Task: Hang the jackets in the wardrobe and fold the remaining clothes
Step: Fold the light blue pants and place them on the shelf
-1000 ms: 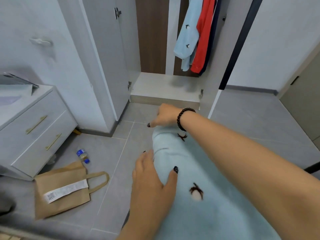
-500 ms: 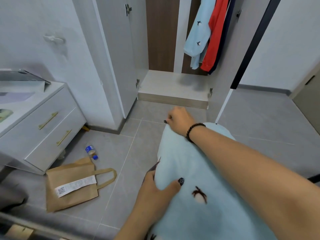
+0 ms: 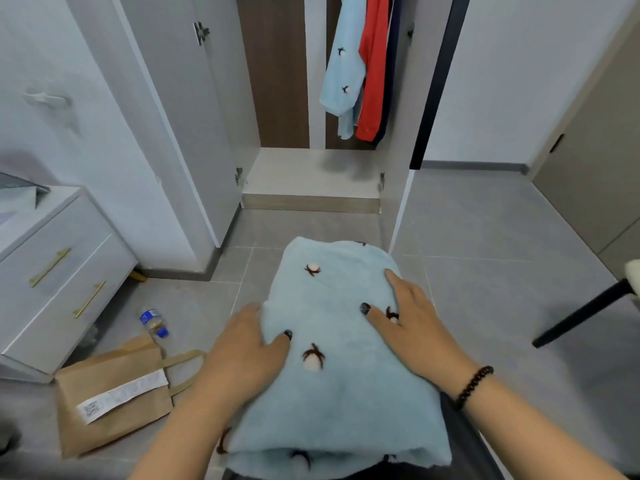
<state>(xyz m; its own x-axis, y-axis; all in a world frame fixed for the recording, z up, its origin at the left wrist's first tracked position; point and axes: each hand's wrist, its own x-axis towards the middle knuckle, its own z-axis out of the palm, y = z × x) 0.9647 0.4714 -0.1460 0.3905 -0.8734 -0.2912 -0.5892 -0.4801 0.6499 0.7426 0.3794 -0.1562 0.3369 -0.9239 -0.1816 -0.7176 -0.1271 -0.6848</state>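
A fluffy light-blue garment [image 3: 332, 368] with small dark-and-white motifs lies folded over in front of me, its far edge rounded. My left hand [image 3: 242, 355] grips its left edge, thumb on top. My right hand [image 3: 408, 323], with a black bead bracelet on the wrist, lies flat on the right side, fingers spread. Ahead, the open wardrobe [image 3: 311, 174] holds a hanging light-blue jacket [image 3: 343, 74], a red jacket [image 3: 372, 71] and a dark one behind it.
A white drawer unit [image 3: 59, 271] stands at the left. On the grey tile floor lie a brown paper bag [image 3: 114, 400] and a plastic bottle [image 3: 154, 322]. A black chair leg [image 3: 585, 313] shows at the right. The wardrobe's left door [image 3: 194, 116] stands open.
My right hand drew back from the garment's far end and now lies flat on its right side. The far part has been folded over toward me. My left hand stays on the left edge.
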